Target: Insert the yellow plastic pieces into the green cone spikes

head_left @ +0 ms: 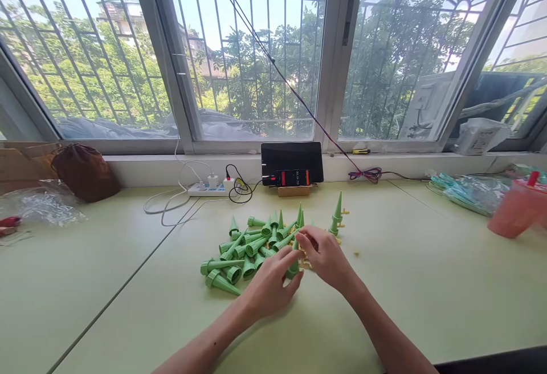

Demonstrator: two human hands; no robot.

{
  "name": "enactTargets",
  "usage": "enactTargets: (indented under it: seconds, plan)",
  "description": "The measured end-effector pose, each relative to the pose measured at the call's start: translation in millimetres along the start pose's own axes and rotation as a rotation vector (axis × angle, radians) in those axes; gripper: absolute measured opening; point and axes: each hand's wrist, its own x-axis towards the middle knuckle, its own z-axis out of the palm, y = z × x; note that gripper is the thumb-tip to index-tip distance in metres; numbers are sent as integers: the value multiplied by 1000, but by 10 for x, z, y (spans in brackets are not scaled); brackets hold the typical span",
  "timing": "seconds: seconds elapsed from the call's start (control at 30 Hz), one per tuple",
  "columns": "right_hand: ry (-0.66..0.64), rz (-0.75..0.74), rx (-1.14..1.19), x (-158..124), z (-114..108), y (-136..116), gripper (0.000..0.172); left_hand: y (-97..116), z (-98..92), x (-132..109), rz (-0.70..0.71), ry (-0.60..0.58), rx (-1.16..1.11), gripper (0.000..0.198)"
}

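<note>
Green plastic cone-shaped spikes with ribbed, hollow collars lie in a loose pile [252,246] on the table. At the pile's right edge, my left hand [273,283] curls its fingers and thumb around one green spike [294,270], which stands point up. My right hand [322,257] is closed in a pinch near the tip of that same spike; whatever lies between its fingertips is hidden. Small yellow plastic pieces show partly behind my hands. Farther right, stacked green spikes [337,217] stand upright with yellow pieces sticking out of their sides.
A tablet [292,160] leans by the window with a phone [293,178] in front. A power strip [209,190] with cables sits left of it. A brown pouch [88,171] lies far left, a pink cup [515,208] far right. One yellow piece [356,253] lies loose.
</note>
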Motion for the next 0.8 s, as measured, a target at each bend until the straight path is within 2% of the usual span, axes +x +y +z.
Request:
enactTargets:
  seconds: [0.17,0.37,0.53,0.7,0.8]
  plan:
    - [-9,-14,-4,-6,-3,-4,29,40,1,-17,38,-72,6,30]
    - [-57,45,92,-13,-3,0,22,5,6,-14,36,-53,1,31]
    - [-64,63,119,3,10,21,27,-1,14,-4,18,-51,28,30]
    - [43,46,75,26,-41,18,32,5,16,-10,37,-31,1,43]
    - [220,34,40,62,-240,2,31,-2,29,-22,46,40,-17,49]
